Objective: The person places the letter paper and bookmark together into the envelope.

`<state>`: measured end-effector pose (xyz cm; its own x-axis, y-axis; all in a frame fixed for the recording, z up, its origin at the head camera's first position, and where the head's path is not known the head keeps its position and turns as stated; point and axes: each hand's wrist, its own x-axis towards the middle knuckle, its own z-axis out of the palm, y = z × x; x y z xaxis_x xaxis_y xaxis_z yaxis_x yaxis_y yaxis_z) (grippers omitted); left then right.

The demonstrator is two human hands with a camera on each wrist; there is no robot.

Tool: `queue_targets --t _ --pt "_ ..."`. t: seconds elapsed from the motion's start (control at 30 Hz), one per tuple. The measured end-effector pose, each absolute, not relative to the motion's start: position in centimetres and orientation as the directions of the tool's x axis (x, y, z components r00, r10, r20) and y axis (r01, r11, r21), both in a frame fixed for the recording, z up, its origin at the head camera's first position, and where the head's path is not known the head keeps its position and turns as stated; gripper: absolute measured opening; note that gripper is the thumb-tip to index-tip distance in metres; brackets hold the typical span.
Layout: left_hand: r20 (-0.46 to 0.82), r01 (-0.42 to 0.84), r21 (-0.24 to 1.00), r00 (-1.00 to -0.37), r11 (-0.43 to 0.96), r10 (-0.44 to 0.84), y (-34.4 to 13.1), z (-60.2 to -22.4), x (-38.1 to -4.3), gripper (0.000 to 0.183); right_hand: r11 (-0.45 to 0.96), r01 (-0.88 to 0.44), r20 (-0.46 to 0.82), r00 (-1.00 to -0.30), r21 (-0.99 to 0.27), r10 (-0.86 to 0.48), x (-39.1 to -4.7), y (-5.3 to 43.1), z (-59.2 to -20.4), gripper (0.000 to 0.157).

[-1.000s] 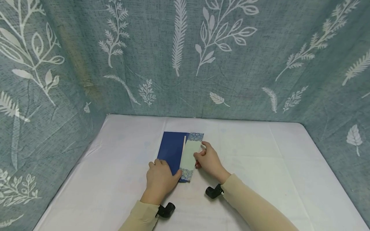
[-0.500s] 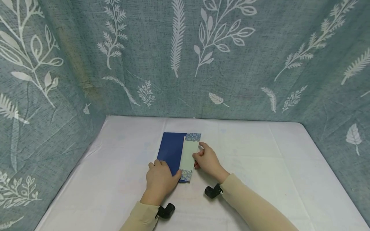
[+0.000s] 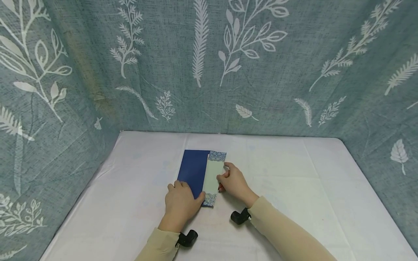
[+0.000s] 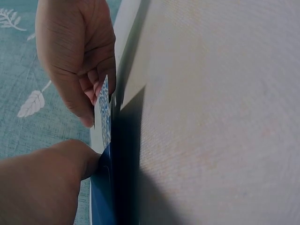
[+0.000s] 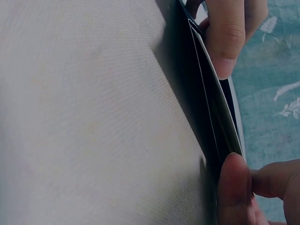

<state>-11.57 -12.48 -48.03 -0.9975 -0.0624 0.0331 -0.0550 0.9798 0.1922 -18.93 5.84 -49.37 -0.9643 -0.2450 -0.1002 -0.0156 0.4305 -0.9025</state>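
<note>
A dark blue folder (image 3: 193,168) lies on the table under my left hand (image 3: 181,203). My left hand rests on its lower part, the thumb (image 3: 201,197) touching near the lower left corner of a pale green card (image 3: 213,174). Blue lace-patterned bands cross both ends of the card, which covers the folder's right side. My right hand (image 3: 236,183) pinches the card's right edge between thumb and fingers. In the right wrist view, the right fingertip (image 5: 234,178) sits on the edge of the pale card (image 5: 213,70), above a dark layer. Whether the card is inside the folder cannot be told.
A white cloth covers the table (image 3: 277,174). Teal curtains (image 3: 183,90) with white leaf prints hang at the back and sides. Black wrist cameras, one on the left wrist (image 3: 188,238) and one on the right (image 3: 240,216), hang near the tabletop.
The card's far end has shifted left over the folder, covering a thin cream strip seen earlier. My right hand has moved slightly left with it, while my left hand has stayed put.
</note>
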Motion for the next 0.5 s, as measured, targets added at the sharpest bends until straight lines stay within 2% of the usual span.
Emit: queue_targets --t 0.5 --pt "0.034 -0.058 0.201 -0.997 0.978 -0.066 -12.48 -48.32 -11.47 0.092 0.433 0.002 -0.124 -0.959 -0.901 -0.253 -18.88 5.67 -49.38 0.069"
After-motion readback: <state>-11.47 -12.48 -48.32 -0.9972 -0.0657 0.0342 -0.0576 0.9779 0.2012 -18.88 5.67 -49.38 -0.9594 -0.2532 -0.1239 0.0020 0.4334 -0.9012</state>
